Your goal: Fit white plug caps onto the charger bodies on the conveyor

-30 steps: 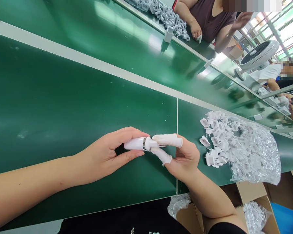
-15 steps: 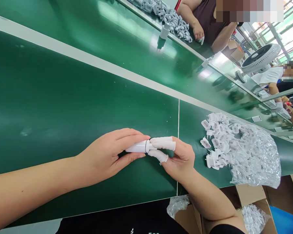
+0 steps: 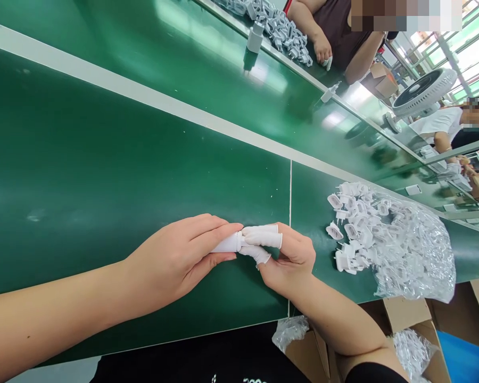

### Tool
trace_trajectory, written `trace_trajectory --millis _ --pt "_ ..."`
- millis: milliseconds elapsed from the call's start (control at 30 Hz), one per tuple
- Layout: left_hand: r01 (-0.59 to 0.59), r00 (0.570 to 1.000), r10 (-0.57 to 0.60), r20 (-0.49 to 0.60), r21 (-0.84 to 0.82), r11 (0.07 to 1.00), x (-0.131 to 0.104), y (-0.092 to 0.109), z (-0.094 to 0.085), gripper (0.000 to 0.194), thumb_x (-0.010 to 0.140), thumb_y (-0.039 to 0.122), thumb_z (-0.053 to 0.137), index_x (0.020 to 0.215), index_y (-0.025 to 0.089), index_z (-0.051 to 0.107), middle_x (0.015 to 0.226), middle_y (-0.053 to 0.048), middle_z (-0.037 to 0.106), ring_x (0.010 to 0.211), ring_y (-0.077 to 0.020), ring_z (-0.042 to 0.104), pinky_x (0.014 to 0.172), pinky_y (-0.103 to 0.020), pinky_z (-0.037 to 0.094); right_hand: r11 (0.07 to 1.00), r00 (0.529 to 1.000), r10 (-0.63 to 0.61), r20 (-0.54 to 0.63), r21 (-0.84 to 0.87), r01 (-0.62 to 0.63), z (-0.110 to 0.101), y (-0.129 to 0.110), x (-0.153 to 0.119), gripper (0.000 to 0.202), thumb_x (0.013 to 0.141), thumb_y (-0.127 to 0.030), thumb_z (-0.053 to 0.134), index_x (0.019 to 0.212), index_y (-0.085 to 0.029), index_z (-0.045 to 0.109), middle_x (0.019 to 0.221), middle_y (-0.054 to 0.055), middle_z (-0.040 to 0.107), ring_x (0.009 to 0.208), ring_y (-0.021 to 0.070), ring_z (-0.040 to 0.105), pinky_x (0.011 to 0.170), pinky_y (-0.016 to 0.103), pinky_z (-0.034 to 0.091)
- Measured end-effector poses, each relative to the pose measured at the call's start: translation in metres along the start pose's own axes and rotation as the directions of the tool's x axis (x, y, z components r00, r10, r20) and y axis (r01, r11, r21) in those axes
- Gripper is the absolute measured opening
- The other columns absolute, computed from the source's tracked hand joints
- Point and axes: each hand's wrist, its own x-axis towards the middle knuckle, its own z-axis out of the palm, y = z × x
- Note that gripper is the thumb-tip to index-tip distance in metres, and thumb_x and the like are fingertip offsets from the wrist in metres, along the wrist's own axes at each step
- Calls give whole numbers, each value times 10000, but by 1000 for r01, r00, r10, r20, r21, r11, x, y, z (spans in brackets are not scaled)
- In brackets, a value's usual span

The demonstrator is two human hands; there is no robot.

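My left hand (image 3: 187, 255) is closed around a white charger housing (image 3: 227, 243), thumb below and fingers above, and hides much of it. My right hand (image 3: 283, 255) wears white finger cots and pinches a small white plug end piece (image 3: 242, 241) at the housing's right end. The two parts meet in line above the green bench (image 3: 115, 175); the fingers cover most of the end piece. To the right lies a heap of loose white plug end pieces (image 3: 351, 229), partly spilling from a clear plastic bag (image 3: 419, 250).
Beyond a pale divider strip (image 3: 151, 103) runs a shiny green surface, with a white charger (image 3: 255, 37) standing on it. A co-worker's hand (image 3: 323, 50) rests by a pile of white parts (image 3: 281, 26). A fan (image 3: 425, 91) stands at right. Cardboard boxes (image 3: 407, 314) sit below the bench edge.
The dark gap between the housing and the end piece has narrowed to almost nothing. On the far surface the standing charger has shifted left, and another white piece has come further into view.
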Motion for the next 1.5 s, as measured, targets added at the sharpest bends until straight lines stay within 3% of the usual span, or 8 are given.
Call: trace_trajectory --millis 267,400,600,800,1033,1200,1333,1500 --pt "-76 997 77 -12 76 994 2 2 -4 312 1181 162 545 1489 128 579 1212 -173 827 1010 -275 798 863 -374 636 998 998 57 5 13 -57 2 -1 -5 230 930 -92 801 993 -304 868 886 4 891 706 178 830 614 279 684" --pt "173 985 -169 37 -202 964 5 4 -5 281 1144 248 660 1418 260 723 1152 -59 857 916 -222 798 797 -298 629 961 970 240 35 136 -243 4 1 -4 105 943 -206 838 1021 -274 853 913 18 886 770 194 842 701 316 723" --pt "628 705 -621 342 -708 323 22 7 -11 484 967 650 878 1317 319 825 1245 -55 886 1216 -284 822 1011 -305 678 823 917 370 149 405 -398 3 7 -1 848 813 -425 1034 1555 -346 632 1291 48 839 1195 234 819 1085 434 716" --pt "572 666 -621 413 -817 71 28 8 -16 595 955 553 935 1492 417 720 1340 -37 866 1151 -236 845 1079 -366 691 839 920 384 77 386 -383 4 16 -1 512 860 -345 991 1314 -297 759 1201 38 853 1111 211 832 1073 416 705" --pt "604 688 -618 380 -771 199 30 1 -15 572 959 610 906 1414 307 738 1336 -127 863 1228 -319 838 1126 -496 682 932 968 248 46 262 -251 11 23 0 307 946 -331 896 1220 -255 781 1123 30 844 1032 181 818 1003 374 699" --pt "687 590 -742 318 -681 254 23 -6 -23 682 788 641 1027 1268 254 735 1239 -155 887 1202 -383 843 1152 -572 656 960 952 258 163 -153 -234 -20 27 16 394 995 -364 856 1362 -246 773 1236 88 829 1157 241 767 993 406 668" --pt "689 571 -790 225 -654 312 26 -28 -34 616 731 556 1088 1121 271 706 1321 -139 869 1279 -351 811 1177 -521 633 625 843 538 -2 -670 -401 -76 39 37 517 1039 -231 741 1550 -176 679 1534 185 715 1448 368 631 1183 521 564" --pt "672 545 -833 -94 -546 501 88 -80 -55 552 814 368 1030 1202 141 710 1271 -153 855 1220 -295 785 1235 -532 545 235 639 727 -249 -785 -573 -116 70 45 521 1056 -143 606 1577 -142 631 1560 227 669 1450 395 614 1170 508 518"
